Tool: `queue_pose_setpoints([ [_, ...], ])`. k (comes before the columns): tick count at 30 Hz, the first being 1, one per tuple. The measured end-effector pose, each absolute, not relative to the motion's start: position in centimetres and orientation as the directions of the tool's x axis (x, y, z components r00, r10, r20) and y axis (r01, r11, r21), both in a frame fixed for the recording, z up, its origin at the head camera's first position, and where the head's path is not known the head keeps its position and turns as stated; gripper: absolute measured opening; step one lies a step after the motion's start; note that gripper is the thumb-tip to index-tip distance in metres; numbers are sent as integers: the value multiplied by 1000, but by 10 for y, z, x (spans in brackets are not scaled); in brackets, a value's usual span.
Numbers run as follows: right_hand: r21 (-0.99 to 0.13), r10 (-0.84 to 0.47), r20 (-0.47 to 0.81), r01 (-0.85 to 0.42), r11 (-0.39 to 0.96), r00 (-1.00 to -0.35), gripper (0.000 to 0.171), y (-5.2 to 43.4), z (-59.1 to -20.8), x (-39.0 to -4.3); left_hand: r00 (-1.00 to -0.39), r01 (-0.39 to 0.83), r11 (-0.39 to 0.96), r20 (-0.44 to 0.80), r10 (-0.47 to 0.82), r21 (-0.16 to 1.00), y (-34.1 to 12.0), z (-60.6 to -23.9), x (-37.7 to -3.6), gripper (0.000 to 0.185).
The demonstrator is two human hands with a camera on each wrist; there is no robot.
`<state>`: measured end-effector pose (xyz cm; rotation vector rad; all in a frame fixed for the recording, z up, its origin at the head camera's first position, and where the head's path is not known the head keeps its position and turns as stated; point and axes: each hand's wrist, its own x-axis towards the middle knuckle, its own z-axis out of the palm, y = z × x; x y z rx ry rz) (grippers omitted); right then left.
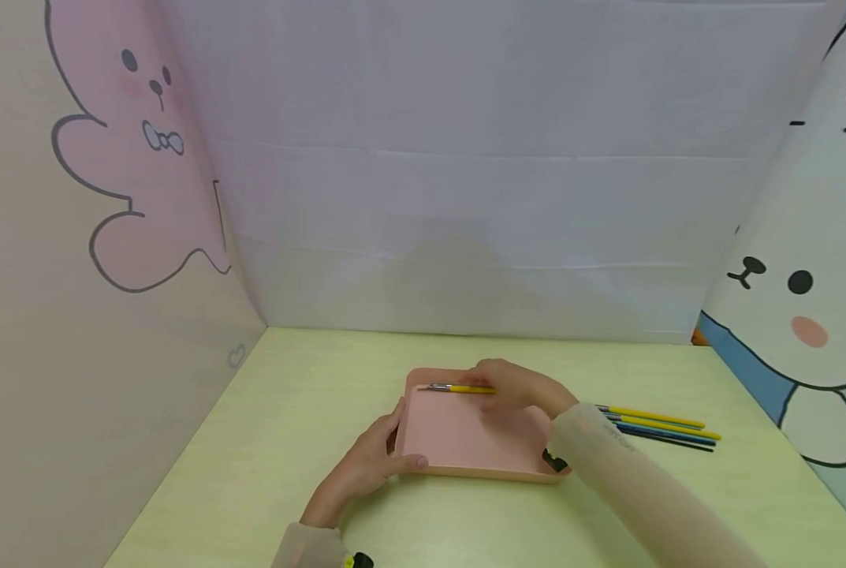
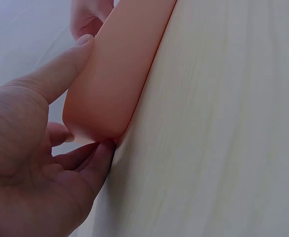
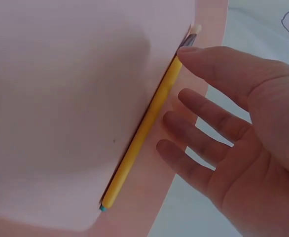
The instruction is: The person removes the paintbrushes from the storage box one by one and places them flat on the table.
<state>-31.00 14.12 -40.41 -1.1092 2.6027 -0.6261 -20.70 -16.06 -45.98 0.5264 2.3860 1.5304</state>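
The yellow brush (image 3: 144,129), judged light, thin and prone to rolling, lies just beside the relaxed right hand (image 3: 243,133); mid-handle pinching is advised. The tray (image 2: 116,69) corner is gripped by the left hand (image 2: 31,163).

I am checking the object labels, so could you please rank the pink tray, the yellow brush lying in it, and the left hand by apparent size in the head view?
1. Pink tray, clearly largest.
2. Left hand.
3. Yellow brush, thinnest; partly hidden by the right hand, so its full length is unsure.
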Motion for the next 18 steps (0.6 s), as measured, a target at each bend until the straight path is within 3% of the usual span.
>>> queue_pose_setpoints([
  [4,-444,-722,-103,-618,649,-684,50,132,-405,-311,-906,147,377,-28,423,914,-162,-458,-206,110],
  [8,-418,-662,-174,-554,720,-729,54,127,-406,-310,-906,143,373,-31,422,917,-161,-456,-206,110],
  [18,-400,-637,-187,-535,745,-748,41,121,-405,-306,-905,147,375,-29,424,915,-162,-456,-206,110],
])
